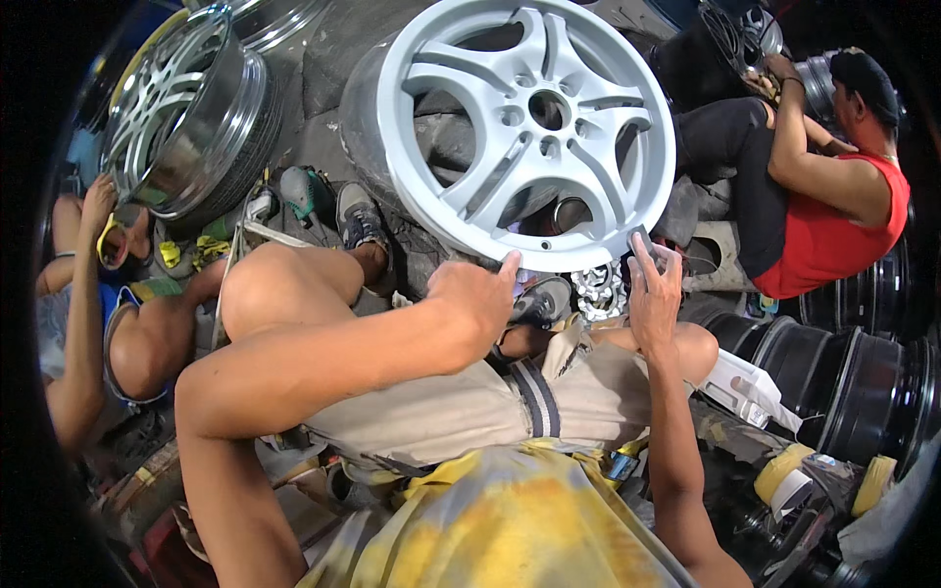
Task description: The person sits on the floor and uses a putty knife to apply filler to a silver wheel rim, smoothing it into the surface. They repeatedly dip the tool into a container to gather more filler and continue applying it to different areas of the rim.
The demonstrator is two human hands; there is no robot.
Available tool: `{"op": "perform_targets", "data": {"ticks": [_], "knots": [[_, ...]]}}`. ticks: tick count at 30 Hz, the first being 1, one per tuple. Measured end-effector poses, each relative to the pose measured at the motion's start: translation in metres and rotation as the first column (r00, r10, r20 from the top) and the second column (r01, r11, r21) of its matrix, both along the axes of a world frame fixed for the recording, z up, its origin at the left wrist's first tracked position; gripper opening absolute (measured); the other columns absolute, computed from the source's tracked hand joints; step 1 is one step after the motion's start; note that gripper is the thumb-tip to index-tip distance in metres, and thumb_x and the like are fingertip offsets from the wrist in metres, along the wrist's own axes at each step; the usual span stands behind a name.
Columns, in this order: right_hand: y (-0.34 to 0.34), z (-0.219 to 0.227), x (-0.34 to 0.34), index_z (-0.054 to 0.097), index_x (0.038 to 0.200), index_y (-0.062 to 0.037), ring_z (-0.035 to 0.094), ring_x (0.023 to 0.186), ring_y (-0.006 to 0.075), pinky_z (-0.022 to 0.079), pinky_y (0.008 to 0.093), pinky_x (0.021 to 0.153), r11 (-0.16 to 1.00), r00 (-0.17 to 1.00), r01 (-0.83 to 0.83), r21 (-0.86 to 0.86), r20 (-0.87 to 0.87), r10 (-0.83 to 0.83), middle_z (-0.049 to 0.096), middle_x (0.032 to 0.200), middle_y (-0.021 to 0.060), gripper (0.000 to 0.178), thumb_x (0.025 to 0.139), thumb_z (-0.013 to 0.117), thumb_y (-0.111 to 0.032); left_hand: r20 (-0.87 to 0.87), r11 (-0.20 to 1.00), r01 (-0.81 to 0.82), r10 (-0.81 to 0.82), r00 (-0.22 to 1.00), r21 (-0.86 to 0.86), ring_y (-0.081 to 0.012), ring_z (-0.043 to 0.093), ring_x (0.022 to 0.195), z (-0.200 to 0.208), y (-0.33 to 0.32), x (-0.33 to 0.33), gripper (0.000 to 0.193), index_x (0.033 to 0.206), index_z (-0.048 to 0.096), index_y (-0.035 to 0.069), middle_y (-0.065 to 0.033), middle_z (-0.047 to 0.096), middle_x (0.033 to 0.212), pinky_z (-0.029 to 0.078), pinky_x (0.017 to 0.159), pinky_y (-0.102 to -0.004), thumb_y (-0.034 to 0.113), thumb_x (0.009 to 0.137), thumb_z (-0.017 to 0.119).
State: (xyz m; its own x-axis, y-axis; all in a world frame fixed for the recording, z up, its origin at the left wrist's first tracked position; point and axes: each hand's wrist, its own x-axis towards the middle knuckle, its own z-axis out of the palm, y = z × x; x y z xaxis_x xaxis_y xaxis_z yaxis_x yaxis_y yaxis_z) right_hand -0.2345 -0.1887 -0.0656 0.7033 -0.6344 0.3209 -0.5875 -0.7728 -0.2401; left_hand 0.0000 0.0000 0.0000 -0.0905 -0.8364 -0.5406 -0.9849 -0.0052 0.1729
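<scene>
A pale grey alloy wheel rim (549, 176) with split spokes leans on a dark tyre-like support (363, 122) in front of me. My left hand (475, 304) is at its near edge, with one fingertip on the lip and the other fingers curled, partly hidden. At the near right edge is my right hand (655, 294), its fingers pointing up against the lip. Under those fingertips is a small dark flat piece (639, 238), whose kind I cannot make out.
Another shiny rim (186, 127) stands at the far left, near a second person's hand (98, 201). A person in a red top (843, 211) sits at the right. Dark rims (833, 377) line the right side. A silver openwork part (598, 292) lies below the grey rim.
</scene>
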Motion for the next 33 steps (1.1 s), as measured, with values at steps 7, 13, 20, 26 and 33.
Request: {"op": "perform_targets", "data": {"ticks": [7,13,20,26,33], "knots": [[0.022,0.005,0.003,0.063,0.138,-0.0174,0.059,0.096,0.0322,0.049,0.0427,0.085,0.997,0.998,0.052,0.055,-0.035,-0.050,0.052,0.109,0.0163,0.044,0.095,0.066,-0.010,0.125,1.000,0.015,-0.012,0.992,-0.022,-0.0219,0.072,0.072,-0.008,0.002,-0.027,0.086,0.154,0.024,-0.011,-0.0088,0.073,0.081,0.055,0.058,-0.0382,0.025,0.088,0.064],[0.025,0.004,0.006,0.061,0.139,-0.0170,0.059,0.097,0.0343,0.049,0.0442,0.085,0.997,0.999,0.041,0.063,-0.028,-0.039,0.052,0.109,0.0171,0.044,0.096,0.065,-0.012,0.056,0.996,0.088,-0.089,0.995,0.009,-0.0337,0.073,0.079,-0.028,-0.016,-0.048,0.064,0.140,0.052,-0.004,-0.0198,0.036,0.142,0.057,0.063,-0.0498,0.029,0.086,0.064],[0.024,-0.004,0.003,0.062,0.139,-0.0161,0.060,0.095,0.0308,0.049,0.0423,0.084,0.997,0.999,0.035,0.068,0.017,-0.036,0.053,0.109,0.0158,0.043,0.096,0.064,-0.009,0.173,0.975,0.220,-0.224,0.959,0.041,-0.0318,0.070,0.085,-0.018,-0.027,-0.058,0.069,0.144,0.046,-0.008,-0.0237,0.064,0.123,0.055,0.063,-0.0510,0.031,0.090,0.061],[0.022,0.009,0.006,0.063,0.135,-0.0125,0.058,0.109,0.0380,0.048,0.0468,0.092,0.988,0.999,0.037,0.152,0.019,-0.040,0.054,0.122,0.0207,0.046,0.090,0.065,-0.001,0.302,0.977,0.213,-0.197,0.933,-0.018,-0.0277,0.066,0.079,-0.010,-0.011,-0.058,0.061,0.144,0.050,-0.005,-0.0149,0.069,0.113,0.052,0.058,-0.0479,0.021,0.090,0.061],[0.022,0.009,0.007,0.063,0.131,-0.0004,0.053,0.118,0.0374,0.046,0.0470,0.101,0.999,0.997,-0.038,-0.017,-0.070,0.037,0.056,0.130,0.0178,0.048,0.084,0.065,0.003,0.030,0.993,0.113,-0.112,0.993,-0.019,-0.0267,0.072,0.084,0.005,-0.004,-0.033,0.017,0.094,0.078,0.009,-0.0054,0.074,0.090,0.055,0.062,-0.0475,0.019,0.085,0.067]]}}
